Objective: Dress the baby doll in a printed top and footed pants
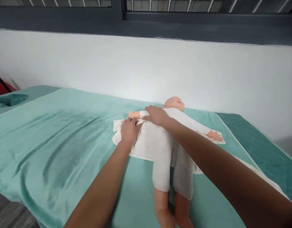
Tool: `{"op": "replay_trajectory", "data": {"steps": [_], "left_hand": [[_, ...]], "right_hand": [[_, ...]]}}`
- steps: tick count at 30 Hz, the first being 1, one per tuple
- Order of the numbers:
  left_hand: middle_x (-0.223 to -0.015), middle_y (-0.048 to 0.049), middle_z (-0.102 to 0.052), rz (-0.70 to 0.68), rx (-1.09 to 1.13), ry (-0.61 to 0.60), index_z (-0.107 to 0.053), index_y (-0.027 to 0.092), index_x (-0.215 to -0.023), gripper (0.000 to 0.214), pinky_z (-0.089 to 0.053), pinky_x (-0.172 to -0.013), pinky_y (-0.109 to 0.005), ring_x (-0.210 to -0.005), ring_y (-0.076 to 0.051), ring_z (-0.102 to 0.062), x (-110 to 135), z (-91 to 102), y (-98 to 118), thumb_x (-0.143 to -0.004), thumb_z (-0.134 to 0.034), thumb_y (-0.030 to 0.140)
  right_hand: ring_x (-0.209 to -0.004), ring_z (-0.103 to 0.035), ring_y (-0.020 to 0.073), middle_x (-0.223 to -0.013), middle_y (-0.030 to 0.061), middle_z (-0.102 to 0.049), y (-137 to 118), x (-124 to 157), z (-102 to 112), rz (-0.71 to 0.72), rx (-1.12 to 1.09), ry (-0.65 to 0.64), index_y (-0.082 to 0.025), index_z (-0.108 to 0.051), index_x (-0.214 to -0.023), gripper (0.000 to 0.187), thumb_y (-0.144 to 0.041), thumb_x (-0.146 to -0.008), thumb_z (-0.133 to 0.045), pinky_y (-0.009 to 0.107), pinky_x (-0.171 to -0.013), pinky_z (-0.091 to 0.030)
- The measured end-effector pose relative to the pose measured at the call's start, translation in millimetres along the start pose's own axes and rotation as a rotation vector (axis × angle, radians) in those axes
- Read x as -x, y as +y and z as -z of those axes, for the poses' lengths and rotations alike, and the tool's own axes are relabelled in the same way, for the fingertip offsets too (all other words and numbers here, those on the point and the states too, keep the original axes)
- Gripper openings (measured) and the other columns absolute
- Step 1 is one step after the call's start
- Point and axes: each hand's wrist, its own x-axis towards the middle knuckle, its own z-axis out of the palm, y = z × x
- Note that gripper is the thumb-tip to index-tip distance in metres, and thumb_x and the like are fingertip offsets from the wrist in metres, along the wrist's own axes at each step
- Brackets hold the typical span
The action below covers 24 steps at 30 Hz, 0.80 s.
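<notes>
A white wall [89,66] stands under a dark window frame [184,29], behind a surface spread with green cloth [65,133]. On that cloth, the left hand [129,130] seems to pinch a fold of a white garment [144,144] between thumb and fingers, while the right hand [159,116] rests over the upper arm and chest of a doll [163,147] (whether those fingers grip or merely press, I cannot tell). The step in hand looks like arranging the garment beside the doll's arm; the next move calls for a steadying palm and a light pull on the cloth. The doll lies on the spread garment, head by the wall, arms stretched wide, legs toward the person, its trunk and upper limbs white, hands and lower legs bare.
</notes>
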Motion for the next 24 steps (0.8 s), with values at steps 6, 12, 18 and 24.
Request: {"op": "replay_trajectory", "data": {"steps": [6, 12, 18, 24], "left_hand": [[-0.074, -0.005, -0.067, 0.17, 0.318, 0.157, -0.062, 0.02, -0.071, 0.023, -0.039, -0.067, -0.031, -0.072, -0.02, -0.058, -12, -0.7, -13, -0.088, -0.056, 0.034], [-0.074, 0.0011, -0.067, 0.277, 0.699, 0.238, -0.066, 0.019, -0.076, 0.013, -0.04, -0.068, -0.025, -0.072, -0.014, -0.056, -8, 3.3, -13, -0.08, -0.055, 0.025], [-0.073, 0.0028, -0.061, 0.315, 0.951, 0.276, -0.061, 0.019, -0.077, 0.014, -0.045, -0.068, -0.024, -0.068, -0.012, -0.054, -11, -1.8, -16, -0.079, -0.061, 0.033], [-0.072, 0.0026, -0.06, 0.284, 0.862, 0.298, -0.059, 0.02, -0.077, 0.016, -0.045, -0.069, -0.025, -0.069, -0.013, -0.055, -6, 1.3, -12, -0.085, -0.059, 0.034]], "right_hand": [[-0.107, -0.06, 0.031, -0.116, 0.0143, -0.065, -2, 19, 1, 0.01, -0.016, 0.054, -0.019, -0.061, -0.117, 0.052, -0.063, -0.101, -0.037, 0.04, -0.091, -0.042], [-0.106, -0.061, 0.0316, -0.115, 0.0154, -0.066, -6, 26, -1, 0.045, 0.047, 0.024, -0.02, -0.065, -0.112, 0.059, -0.066, -0.101, -0.031, 0.042, -0.091, -0.041], [-0.106, -0.062, 0.0323, -0.112, 0.0152, -0.067, -5, 24, -6, 0.03, 0.043, 0.019, -0.021, -0.068, -0.111, 0.054, -0.064, -0.1, -0.038, 0.044, -0.092, -0.041], [-0.105, -0.062, 0.0334, -0.11, 0.0151, -0.068, -5, 18, -12, 0.042, 0.058, -0.024, -0.02, -0.07, -0.111, 0.056, -0.065, -0.098, -0.04, 0.046, -0.093, -0.041]]}}
